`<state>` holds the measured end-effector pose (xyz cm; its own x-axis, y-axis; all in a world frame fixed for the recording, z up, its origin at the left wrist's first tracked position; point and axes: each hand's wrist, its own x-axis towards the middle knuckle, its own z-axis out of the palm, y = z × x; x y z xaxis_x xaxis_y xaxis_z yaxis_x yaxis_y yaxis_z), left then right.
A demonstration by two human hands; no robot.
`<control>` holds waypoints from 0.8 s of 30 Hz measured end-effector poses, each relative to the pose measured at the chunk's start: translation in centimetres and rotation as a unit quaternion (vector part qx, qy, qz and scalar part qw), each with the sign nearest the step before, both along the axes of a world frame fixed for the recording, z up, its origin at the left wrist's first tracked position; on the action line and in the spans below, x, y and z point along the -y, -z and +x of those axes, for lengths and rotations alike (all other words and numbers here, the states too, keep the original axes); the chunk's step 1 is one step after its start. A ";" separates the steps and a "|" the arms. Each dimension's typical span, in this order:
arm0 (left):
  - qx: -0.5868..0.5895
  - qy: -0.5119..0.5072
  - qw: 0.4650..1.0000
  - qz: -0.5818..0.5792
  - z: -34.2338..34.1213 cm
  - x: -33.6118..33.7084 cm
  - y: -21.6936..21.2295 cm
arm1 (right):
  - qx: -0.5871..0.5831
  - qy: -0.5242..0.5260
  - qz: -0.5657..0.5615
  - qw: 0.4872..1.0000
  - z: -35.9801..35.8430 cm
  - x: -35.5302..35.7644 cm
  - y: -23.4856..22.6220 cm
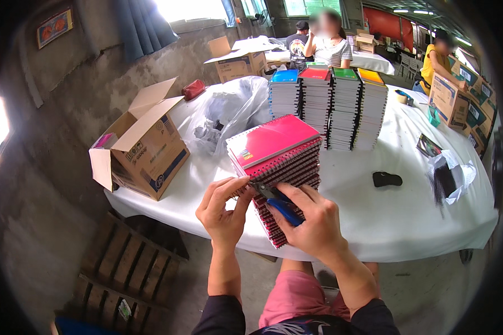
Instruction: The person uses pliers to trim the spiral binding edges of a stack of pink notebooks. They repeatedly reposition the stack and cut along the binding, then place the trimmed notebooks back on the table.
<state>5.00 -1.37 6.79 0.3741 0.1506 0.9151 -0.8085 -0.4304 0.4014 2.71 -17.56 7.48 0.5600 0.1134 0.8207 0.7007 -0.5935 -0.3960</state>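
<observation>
Head view: left hand (222,207) pinches the spiral edge of a tilted stack of pink wire-bound notebooks (276,170); right hand (313,223) closed around blue-handled pliers (279,204). Leaning at the white-clothed table (385,218) edge, the stack could topple.

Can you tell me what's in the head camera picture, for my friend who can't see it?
Two hands work at a tilted stack of pink spiral notebooks on a white table: the left hand pinches a corner, the right hand holds blue-handled pliers. Behind stand four taller notebook stacks, with an open cardboard box left.
</observation>
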 end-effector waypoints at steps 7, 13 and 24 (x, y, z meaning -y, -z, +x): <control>0.002 0.009 0.999 -0.039 0.4 -1.3 0.1 | -0.016 -0.015 -0.022 1.000 0.1 1.0 -0.7; 0.146 0.005 0.977 -0.153 3.6 -5.0 -0.5 | -0.022 0.101 0.045 0.994 2.2 7.5 6.8; -0.199 -0.280 0.937 -0.063 26.8 -12.3 6.8 | -0.151 0.199 0.161 0.955 1.9 11.6 16.3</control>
<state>31.78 10.96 0.02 0.5116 0.5231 0.6817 -0.2454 -0.6713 0.6994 4.65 -29.17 -8.86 0.7231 -0.3886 0.5711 0.2700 -0.6021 -0.7514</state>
